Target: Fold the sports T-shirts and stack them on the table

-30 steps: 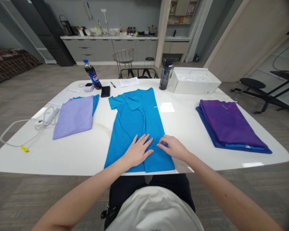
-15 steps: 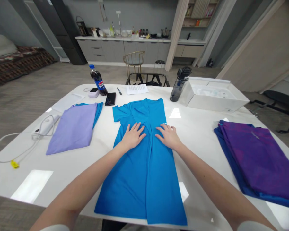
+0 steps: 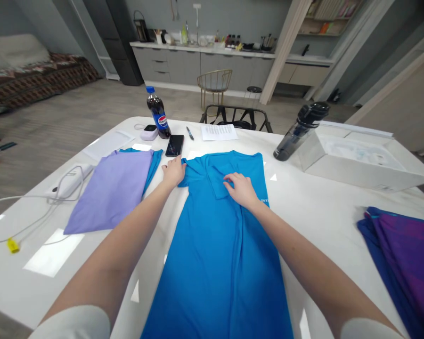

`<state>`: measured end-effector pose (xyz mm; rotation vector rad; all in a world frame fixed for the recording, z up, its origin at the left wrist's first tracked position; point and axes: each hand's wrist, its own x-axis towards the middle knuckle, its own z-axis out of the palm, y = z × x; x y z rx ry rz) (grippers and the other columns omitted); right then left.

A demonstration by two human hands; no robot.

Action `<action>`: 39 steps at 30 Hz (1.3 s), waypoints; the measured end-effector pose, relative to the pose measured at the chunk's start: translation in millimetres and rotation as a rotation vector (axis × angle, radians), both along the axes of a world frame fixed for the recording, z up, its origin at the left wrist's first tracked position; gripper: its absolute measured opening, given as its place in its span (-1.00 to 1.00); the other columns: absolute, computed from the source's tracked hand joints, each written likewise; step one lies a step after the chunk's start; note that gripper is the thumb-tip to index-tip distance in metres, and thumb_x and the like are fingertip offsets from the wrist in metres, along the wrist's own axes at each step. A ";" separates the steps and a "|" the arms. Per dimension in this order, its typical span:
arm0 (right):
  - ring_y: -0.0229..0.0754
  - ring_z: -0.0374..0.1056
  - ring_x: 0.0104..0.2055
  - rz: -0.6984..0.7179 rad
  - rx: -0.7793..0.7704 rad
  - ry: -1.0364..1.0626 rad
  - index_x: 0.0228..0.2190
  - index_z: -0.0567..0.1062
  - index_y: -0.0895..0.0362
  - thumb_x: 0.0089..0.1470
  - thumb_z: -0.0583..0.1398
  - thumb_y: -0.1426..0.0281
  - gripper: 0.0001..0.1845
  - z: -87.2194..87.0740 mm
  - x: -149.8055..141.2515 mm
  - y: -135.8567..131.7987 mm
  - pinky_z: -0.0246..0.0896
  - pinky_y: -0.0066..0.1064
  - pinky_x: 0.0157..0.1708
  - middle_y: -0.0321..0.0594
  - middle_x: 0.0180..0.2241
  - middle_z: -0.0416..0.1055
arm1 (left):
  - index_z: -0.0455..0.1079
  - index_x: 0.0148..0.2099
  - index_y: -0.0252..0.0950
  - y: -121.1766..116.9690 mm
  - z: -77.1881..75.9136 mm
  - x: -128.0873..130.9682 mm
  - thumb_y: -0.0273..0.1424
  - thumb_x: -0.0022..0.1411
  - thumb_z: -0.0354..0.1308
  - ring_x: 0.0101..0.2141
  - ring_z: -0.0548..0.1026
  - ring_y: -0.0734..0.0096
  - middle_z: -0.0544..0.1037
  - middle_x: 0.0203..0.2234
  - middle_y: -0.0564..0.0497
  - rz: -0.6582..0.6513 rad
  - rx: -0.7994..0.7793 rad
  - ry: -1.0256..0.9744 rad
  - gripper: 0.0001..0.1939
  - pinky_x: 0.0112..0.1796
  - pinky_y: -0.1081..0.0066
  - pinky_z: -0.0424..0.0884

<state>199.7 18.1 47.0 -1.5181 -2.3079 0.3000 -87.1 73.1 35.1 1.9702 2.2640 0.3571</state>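
Observation:
A blue T-shirt (image 3: pixel 212 254) lies lengthwise on the white table in front of me, one side folded over, with white lettering near its right edge. My left hand (image 3: pixel 174 172) is at the end of the short sleeve on the left, its fingers closed on the sleeve's edge. On the folded-over sleeve near the chest rests my right hand (image 3: pixel 243 190), palm down, fingers apart and slightly bent. Left of the T-shirt is a folded lilac garment (image 3: pixel 111 193) with blue cloth under it.
Beyond the T-shirt are a phone (image 3: pixel 175 145), a cola bottle (image 3: pixel 159 115), a pen (image 3: pixel 190 133) and a printed sheet (image 3: pixel 219 132). A dark water bottle (image 3: pixel 298 134) and white box (image 3: pixel 356 160) stand right, above folded purple clothing (image 3: pixel 406 254). A power strip (image 3: pixel 69 182) with cables lies left.
My left hand has moved from the middle of the T-shirt out to its left sleeve. My right hand has shifted slightly up onto the folded sleeve. The view has turned a little left.

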 end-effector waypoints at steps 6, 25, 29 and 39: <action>0.15 0.25 0.15 -0.022 -0.059 -0.060 0.17 0.42 -0.02 0.36 0.06 0.29 -0.60 0.1 -83.3 101.3 0.18 -0.01 0.02 0.01 0.10 0.39 | 0.39 0.20 -0.26 18.5 -3.5 -19.3 -0.26 0.39 0.06 0.17 0.36 -0.20 0.50 0.11 -0.32 -0.002 -0.019 0.052 -0.60 0.11 -0.15 0.22; -0.14 0.35 -0.23 0.040 0.007 0.507 -0.16 0.53 0.14 0.21 0.13 0.27 -0.73 12.0 11.2 149.0 0.27 -0.32 -0.15 -0.19 -0.24 0.49 | 0.29 -0.13 -0.23 -18.4 108.8 128.9 -0.18 0.35 0.19 -0.51 0.53 0.45 0.50 -0.45 0.11 -0.432 -0.017 -1.159 -0.76 -0.36 0.37 0.50; -0.12 0.38 -0.33 -0.307 -0.123 0.601 -0.19 0.57 0.19 0.16 0.16 0.11 -0.58 0.1 97.2 128.5 0.29 -0.32 -0.29 -0.15 -0.33 0.54 | 0.38 -0.11 -0.24 -0.5 85.5 178.0 -0.17 0.43 0.06 -0.35 0.58 0.33 0.57 -0.34 0.00 -0.456 -0.069 -0.878 -0.76 -0.23 0.29 0.50; 0.02 0.45 -0.17 -0.409 -0.154 0.077 -0.18 0.58 0.11 0.07 0.23 -0.20 -0.36 -15.9 122.0 38.1 0.28 -0.28 -0.24 0.00 -0.12 0.50 | 0.32 0.28 -0.26 49.1 12.0 170.6 -0.29 0.45 -0.07 0.14 0.34 -0.16 0.38 0.13 -0.33 -0.441 -0.033 0.166 -0.56 0.09 -0.08 0.27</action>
